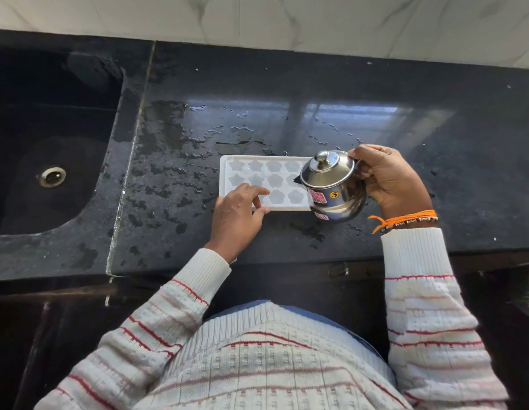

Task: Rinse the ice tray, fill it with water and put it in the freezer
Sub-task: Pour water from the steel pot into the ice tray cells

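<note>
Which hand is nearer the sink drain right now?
Left. The left hand holds the ice tray's near-left corner, the side toward the sink drain. The right hand holds the steel pot beyond the tray's far end.

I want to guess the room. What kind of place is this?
Most likely a kitchen: a dark stone counter with a sink set into it, and an ice tray beside a small steel pot.

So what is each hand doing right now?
Left hand: pinches the ice tray's near corner.
Right hand: grips the steel pot, tilted over the tray.
</note>
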### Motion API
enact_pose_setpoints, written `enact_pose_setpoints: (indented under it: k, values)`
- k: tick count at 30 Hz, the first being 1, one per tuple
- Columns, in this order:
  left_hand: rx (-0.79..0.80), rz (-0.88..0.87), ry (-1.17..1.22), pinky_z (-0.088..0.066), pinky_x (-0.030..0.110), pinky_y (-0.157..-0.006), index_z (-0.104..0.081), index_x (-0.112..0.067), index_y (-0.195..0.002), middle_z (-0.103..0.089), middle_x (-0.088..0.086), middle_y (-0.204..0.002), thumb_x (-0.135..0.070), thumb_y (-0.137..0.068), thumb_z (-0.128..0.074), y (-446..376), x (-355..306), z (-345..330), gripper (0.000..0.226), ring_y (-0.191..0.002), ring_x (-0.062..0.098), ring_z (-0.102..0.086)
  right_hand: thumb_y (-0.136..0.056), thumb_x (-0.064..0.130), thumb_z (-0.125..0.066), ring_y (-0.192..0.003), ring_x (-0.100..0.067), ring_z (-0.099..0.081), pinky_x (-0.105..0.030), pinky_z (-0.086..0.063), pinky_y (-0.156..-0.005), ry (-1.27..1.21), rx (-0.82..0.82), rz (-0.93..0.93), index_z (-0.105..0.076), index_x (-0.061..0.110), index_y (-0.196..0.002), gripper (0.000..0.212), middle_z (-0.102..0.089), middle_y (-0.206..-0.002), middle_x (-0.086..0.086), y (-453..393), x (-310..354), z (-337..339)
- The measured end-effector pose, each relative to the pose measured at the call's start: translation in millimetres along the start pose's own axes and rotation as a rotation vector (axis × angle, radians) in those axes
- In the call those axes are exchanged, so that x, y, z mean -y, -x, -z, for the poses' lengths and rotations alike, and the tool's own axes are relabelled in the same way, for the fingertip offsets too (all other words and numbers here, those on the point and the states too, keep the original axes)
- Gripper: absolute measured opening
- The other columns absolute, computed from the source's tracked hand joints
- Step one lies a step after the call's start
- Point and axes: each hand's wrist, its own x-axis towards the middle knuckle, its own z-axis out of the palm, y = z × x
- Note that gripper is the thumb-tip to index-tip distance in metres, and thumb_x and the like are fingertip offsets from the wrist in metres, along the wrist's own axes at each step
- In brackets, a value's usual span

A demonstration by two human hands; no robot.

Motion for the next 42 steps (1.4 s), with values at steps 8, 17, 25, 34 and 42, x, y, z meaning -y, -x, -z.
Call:
enact_pose_setpoints:
  k: [8,17,25,34,42]
  values:
    - [0.037,-0.031,-0.011,-0.031,0.028,-0.088,-0.063,-0.028,-0.113,-0.058,-0.009,-0.089,-0.024,-0.083,-0.066,-2.6,-7.1,-3.0,0.03,-0.081,0.014,-0.057,-0.085,0.001,-0.055,-0.034,0.001,-0.044,-0.014,-0.043,-0.043,0.142,-0.038,0.01,-0.054,0.012,-0.058,0.029,-0.047,-0.034,0.012,-0.9,1.8,6.4]
    - [0.063,-0.05,-0.038,-0.027,0.025,-0.086,-0.062,-0.029,-0.114,-0.06,-0.007,-0.093,-0.025,-0.085,-0.064,-6.5,-10.8,-5.0,0.03,-0.084,0.014,-0.057,-0.082,0.003,-0.058,-0.041,-0.005,-0.04,-0.026,-0.044,-0.055,0.194,-0.052,0.032,-0.05,0.013,-0.056,0.029,-0.04,-0.042,0.004,-6.8,-0.7,11.0]
    - [0.029,-0.067,-0.036,-0.029,0.027,-0.085,-0.064,-0.028,-0.111,-0.057,-0.011,-0.087,-0.027,-0.085,-0.064,-10.1,-6.8,-6.8,0.026,-0.076,0.009,-0.049,-0.081,0.006,-0.061,-0.042,-0.006,-0.044,-0.035,-0.047,-0.063,0.222,-0.05,0.029,-0.053,0.017,-0.04,0.042,-0.043,-0.037,0.009,-10.4,-0.8,13.8]
    - [0.026,-0.068,-0.043,-0.029,0.027,-0.085,-0.064,-0.026,-0.112,-0.062,-0.005,-0.093,-0.027,-0.086,-0.063,-8.9,-6.3,-4.8,0.026,-0.081,0.013,-0.055,-0.081,0.008,-0.063,-0.045,-0.008,-0.047,-0.034,-0.05,-0.066,0.251,-0.081,0.032,-0.055,0.017,-0.045,0.037,-0.047,-0.037,0.009,-8.4,2.0,14.4]
    - [0.039,-0.061,-0.041,-0.032,0.029,-0.089,-0.064,-0.025,-0.112,-0.063,-0.004,-0.097,-0.027,-0.086,-0.062,-7.6,-8.1,-3.4,0.026,-0.085,0.015,-0.058,-0.081,0.008,-0.06,-0.046,-0.006,-0.046,-0.036,-0.047,-0.066,0.218,-0.085,0.033,-0.057,0.017,-0.048,0.034,-0.047,-0.037,0.011,-6.0,1.4,17.7]
